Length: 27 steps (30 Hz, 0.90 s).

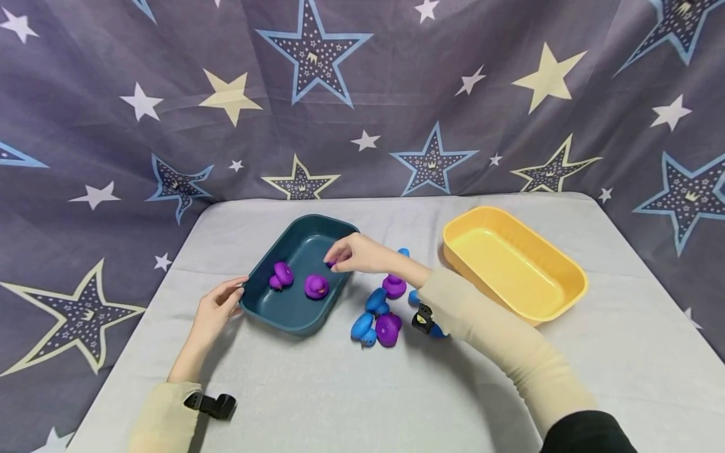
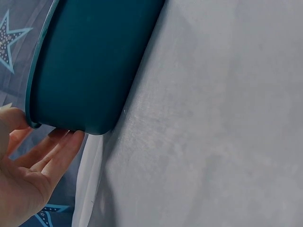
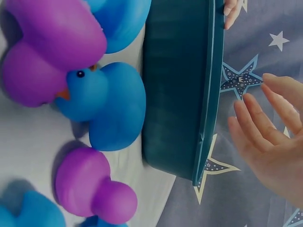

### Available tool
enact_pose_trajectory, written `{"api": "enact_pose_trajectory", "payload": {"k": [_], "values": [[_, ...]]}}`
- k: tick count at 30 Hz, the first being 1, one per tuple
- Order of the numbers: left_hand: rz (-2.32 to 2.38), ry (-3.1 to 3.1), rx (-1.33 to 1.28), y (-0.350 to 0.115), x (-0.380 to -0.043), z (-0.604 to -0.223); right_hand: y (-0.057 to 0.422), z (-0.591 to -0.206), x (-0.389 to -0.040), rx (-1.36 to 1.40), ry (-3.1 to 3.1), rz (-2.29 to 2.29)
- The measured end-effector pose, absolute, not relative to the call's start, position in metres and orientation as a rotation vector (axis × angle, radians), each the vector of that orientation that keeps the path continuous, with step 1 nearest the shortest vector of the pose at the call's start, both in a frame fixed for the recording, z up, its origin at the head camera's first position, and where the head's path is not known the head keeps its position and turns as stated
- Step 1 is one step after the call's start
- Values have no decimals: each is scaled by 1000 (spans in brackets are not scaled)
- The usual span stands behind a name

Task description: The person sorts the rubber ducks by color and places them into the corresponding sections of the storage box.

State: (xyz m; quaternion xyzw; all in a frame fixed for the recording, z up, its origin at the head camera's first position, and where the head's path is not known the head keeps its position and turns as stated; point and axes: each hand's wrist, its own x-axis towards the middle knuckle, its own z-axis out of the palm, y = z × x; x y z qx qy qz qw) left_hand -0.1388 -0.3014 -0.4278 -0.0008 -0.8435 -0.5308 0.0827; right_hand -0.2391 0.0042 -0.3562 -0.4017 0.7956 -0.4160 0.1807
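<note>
**Cream right sleeve [image 1: 498,340] reaching in from the lower edge: purple duck [image 1: 331,264] delivered to the teal basin [image 1: 283,324]**

**Hand status.** By the left hand [image 1: 221,301], the basin is gripped at its near-left corner: the rim is pinched at the thumb, and the other fingers are laid against the outer wall. The right hand [image 1: 352,253] is positioned over the opposite rim. Its fingers are seen loosely extended in the right wrist view, with nothing visible between them. The delivered duck is largely hidden beneath the fingertips.

**Part locations.** Two further purple ducks [image 1: 316,287] are contained in the basin, apart from each other. Outside it, on the white cloth [image 1: 317,402], two loose purple ducks [image 1: 387,329] are mixed with several blue ducks [image 1: 362,328], some of which are partly covered by the right forearm. The yellow basin [image 1: 515,264] is stationed to the right of the group.

**Step in hand.** Release of the third purple duck is judged to be in progress or just completed.

**Next move.** Full finger clearance should be confirmed and the right hand lifted over the rim. A loose purple duck should then be selected, with care taken that adjacent blue ducks are not dragged along.
</note>
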Motion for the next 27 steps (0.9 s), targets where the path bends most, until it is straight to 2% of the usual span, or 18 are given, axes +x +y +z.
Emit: {"api": "enact_pose_trajectory", "payload": {"k": [12, 27], "values": [[-1625, -2479, -24, -311, -144, -442, 19, -354, -232, -1101, 2296, -1174], [-1624, -2489, 7, -301, -139, -426, 46, -363, -237, -1166, 2354, -1169]]}}
